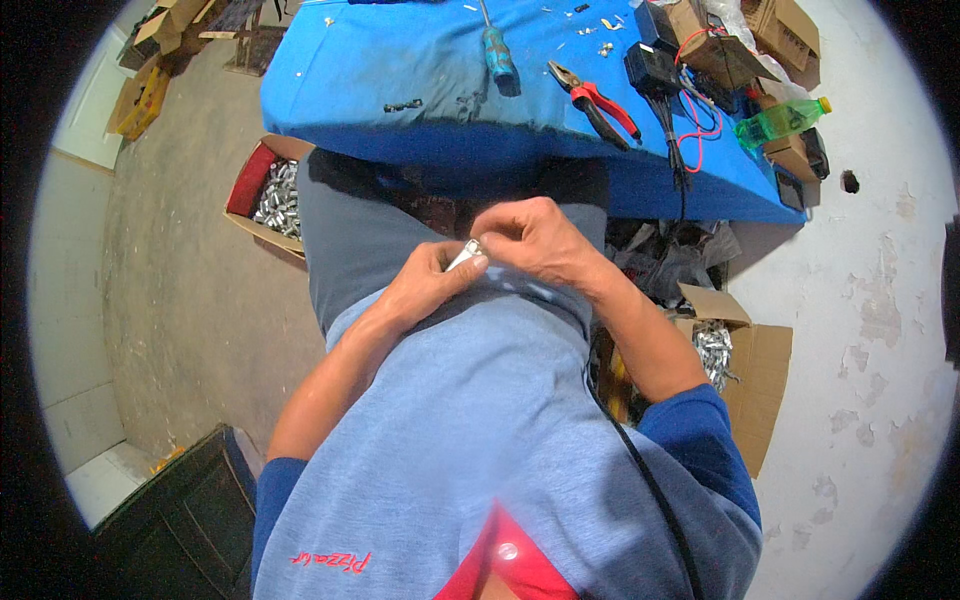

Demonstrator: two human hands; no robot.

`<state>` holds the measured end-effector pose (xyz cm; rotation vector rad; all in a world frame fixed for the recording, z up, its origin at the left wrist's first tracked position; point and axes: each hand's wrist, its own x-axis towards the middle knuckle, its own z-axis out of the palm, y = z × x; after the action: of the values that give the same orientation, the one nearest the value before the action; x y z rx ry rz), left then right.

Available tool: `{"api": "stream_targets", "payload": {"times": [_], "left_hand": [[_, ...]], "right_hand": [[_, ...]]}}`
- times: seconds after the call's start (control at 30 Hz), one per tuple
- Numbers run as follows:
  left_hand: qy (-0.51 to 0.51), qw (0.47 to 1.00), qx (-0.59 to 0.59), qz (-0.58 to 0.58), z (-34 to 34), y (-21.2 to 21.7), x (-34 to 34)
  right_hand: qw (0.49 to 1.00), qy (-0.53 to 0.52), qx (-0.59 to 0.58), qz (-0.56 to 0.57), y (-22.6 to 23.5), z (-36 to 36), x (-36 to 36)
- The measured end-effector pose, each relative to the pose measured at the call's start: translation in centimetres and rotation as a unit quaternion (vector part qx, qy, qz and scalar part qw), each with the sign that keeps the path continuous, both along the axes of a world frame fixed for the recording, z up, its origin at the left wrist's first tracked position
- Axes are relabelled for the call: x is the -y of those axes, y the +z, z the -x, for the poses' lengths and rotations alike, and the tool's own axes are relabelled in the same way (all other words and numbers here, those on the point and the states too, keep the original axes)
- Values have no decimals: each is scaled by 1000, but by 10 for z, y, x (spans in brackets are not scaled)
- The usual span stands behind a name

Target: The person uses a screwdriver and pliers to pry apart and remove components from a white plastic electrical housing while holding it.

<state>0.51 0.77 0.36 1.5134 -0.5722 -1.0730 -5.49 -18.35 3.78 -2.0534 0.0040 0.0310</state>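
Note:
My left hand (425, 283) is closed around a small white piece (466, 254), held in front of my waist with the thumb along its side. The piece is short and narrow, and its upper end looks metallic; its exact kind is too small to tell. My right hand (540, 238) comes in from the other side, fingers curled and pinched together at that upper end. Whatever sits between the right fingertips is hidden. Both hands are over my lap, just short of the blue-covered table (370, 60).
On the table lie a screwdriver (497, 58), red-handled pliers (595, 103), black adapters (652, 70) with cables and a green bottle (783, 122). Boxes of small metal parts stand left (278, 197) and right (714, 352) of my legs. A dark cable (645, 470) runs down my shirt.

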Motion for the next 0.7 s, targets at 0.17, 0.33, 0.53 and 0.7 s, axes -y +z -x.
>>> {"api": "stream_targets", "payload": {"times": [0.17, 0.33, 0.53, 0.7], "left_hand": [[9, 999, -51, 16, 2, -1, -6], [-7, 999, -37, 14, 0, 5, -4], [12, 999, -28, 23, 1, -2, -10], [25, 1000, -14, 12, 0, -1, -9]], "right_hand": [[937, -174, 234, 190, 15, -41, 27], [851, -252, 283, 363, 10, -108, 57], [876, -243, 106, 403, -6, -163, 65], [874, -258, 87, 402, -13, -183, 74]]}}
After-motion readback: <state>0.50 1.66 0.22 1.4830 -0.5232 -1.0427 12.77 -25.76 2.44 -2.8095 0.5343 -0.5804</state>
